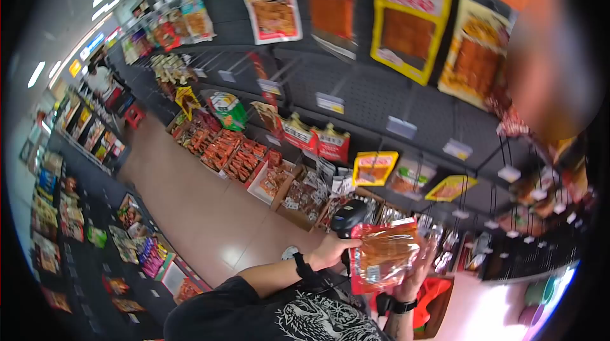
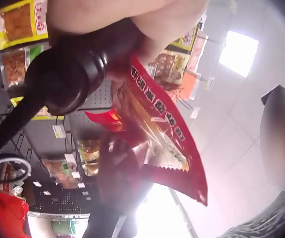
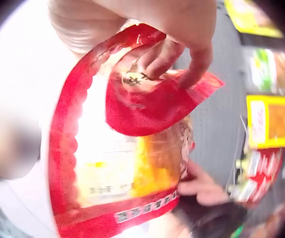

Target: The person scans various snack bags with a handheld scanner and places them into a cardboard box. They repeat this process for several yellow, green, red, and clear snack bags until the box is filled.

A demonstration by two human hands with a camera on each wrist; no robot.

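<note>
A clear-fronted food packet with red edges [image 1: 384, 255] is held up before the person's chest, orange-brown food showing through it. The left hand [image 1: 329, 251] grips a black handheld barcode scanner [image 1: 349, 215] and also pinches the packet's left edge. From the scanner's handle [image 2: 68, 74] a dark cable [image 2: 11, 119] runs off in the left wrist view. On the packet's other side, the right hand [image 1: 419, 272] holds its edge, with fingers [image 3: 165, 59] curled over a bent red flap [image 3: 147, 111]. Printed characters line the red border [image 2: 157, 101].
A dark shelf rack [image 1: 356, 87] ahead carries hanging food packets, among them a yellow-edged one [image 1: 410, 26]. Open boxes of small packs [image 1: 241, 160] stand along its foot. Another shelf [image 1: 82, 245] lines the left side of the aisle floor [image 1: 190, 214]. A red stool [image 1: 135, 115] stands far down it.
</note>
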